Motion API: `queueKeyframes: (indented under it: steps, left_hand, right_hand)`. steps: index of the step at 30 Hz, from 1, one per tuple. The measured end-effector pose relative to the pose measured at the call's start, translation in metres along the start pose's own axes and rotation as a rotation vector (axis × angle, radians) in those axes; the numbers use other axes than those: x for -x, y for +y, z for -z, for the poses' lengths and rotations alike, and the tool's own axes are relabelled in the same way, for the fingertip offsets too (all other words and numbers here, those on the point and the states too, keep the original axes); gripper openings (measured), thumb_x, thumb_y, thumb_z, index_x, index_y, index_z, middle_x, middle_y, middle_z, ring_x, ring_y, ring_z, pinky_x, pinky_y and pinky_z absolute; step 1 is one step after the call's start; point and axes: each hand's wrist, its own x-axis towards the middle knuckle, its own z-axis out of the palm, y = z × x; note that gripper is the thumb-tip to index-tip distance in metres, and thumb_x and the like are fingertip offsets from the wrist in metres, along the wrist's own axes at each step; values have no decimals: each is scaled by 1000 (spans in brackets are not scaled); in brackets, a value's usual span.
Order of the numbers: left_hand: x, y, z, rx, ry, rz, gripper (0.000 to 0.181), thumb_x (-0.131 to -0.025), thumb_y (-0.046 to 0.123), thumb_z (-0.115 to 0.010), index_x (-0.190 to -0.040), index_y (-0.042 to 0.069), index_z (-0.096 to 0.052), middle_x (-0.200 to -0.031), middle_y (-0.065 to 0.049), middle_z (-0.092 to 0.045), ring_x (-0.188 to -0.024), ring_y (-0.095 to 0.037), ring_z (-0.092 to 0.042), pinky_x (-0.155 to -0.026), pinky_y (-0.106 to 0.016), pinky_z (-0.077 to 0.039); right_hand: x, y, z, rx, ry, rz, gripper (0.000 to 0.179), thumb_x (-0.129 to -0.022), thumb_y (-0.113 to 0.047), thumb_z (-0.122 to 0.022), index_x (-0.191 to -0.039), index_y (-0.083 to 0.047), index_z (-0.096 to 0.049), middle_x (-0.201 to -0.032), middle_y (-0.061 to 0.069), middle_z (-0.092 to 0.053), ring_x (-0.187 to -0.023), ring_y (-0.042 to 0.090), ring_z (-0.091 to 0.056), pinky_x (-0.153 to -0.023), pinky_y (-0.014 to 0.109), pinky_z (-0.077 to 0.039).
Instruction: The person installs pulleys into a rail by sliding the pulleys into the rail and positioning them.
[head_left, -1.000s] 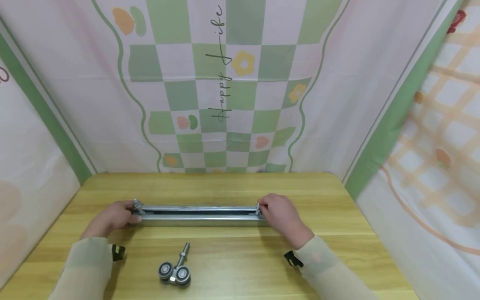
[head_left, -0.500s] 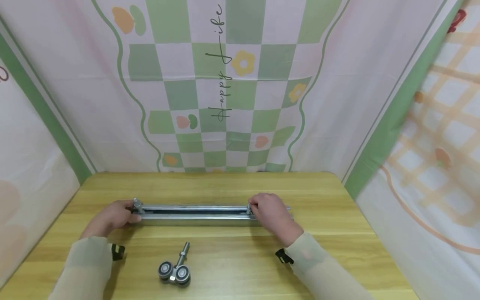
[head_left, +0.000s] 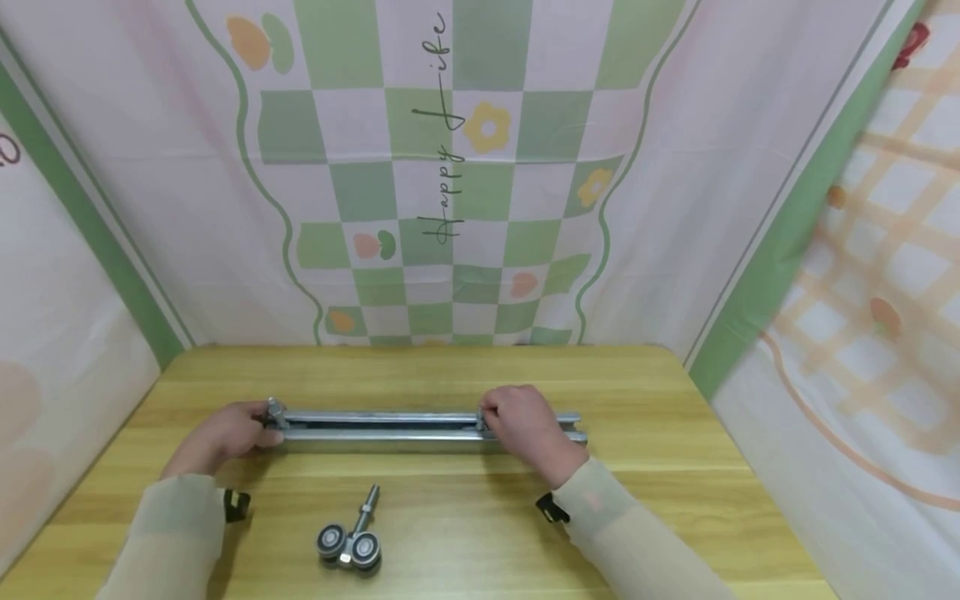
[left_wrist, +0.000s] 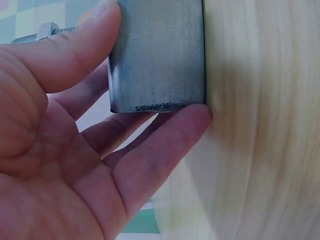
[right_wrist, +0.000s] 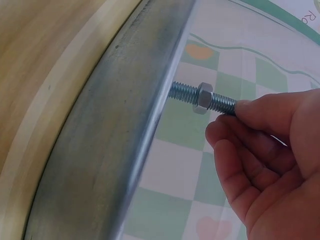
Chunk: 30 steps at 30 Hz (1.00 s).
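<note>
A silver slotted metal rail (head_left: 390,446) lies lengthwise across the wooden table. My left hand (head_left: 234,429) grips its left end; in the left wrist view, the thumb lies on the side wall of the rail (left_wrist: 157,60) and the other fingers reach around the end. A bolt (head_left: 274,408) with a nut sticks up beside that hand. Farther right, my right hand (head_left: 525,423) pinches the tip of a second threaded bolt (right_wrist: 185,92). This one stands out of the rail's slot and carries a hex nut (right_wrist: 203,98); whatever it joins inside is hidden.
In front of the rail, a loose roller trolley (head_left: 348,542) with black-and-silver wheels and a threaded stem rests on the table (head_left: 465,525). Patterned cloth (head_left: 487,192) hangs behind and along both sides.
My right hand has slid left along the rail with the bolt it pinches, uncovering the rail's right end. My left hand and the loose trolley have stayed in place.
</note>
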Motion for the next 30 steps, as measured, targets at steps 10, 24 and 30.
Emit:
queueKeyframes:
  steps: [10, 24, 30]
  left_hand:
    - [1, 3, -1, -2, 2, 7, 66, -88, 15, -74, -143, -6, -45, -139, -39, -40, -116, -47, -50, -87, -51, -52]
    - [2, 1, -1, 22, 0, 0, 69, -87, 15, -75, -145, -6, -43, -140, -40, -37, -114, -45, -51, -85, -48, -53]
    - [2, 1, -2, 25, 7, -15, 66, -87, 13, -75, -143, -7, -45, -137, -39, -41, -111, -43, -53, -83, -48, -54]
  right_hand:
    - [-10, -9, -6, -50, 19, 65, 21, -91, -3, -64, -75, -14, -71, -73, -6, -65, -63, 7, -54, -61, 27, -51]
    - [-24, -29, -15, -39, -16, 108, 16, -92, -3, -65, -81, -12, -73, -78, -3, -69, -70, 8, -62, -67, 27, -55]
    - [-29, -36, -17, -36, -45, 79, 17, -95, -7, -66, -81, -12, -73, -78, -3, -69, -72, 9, -63, -68, 27, -56]
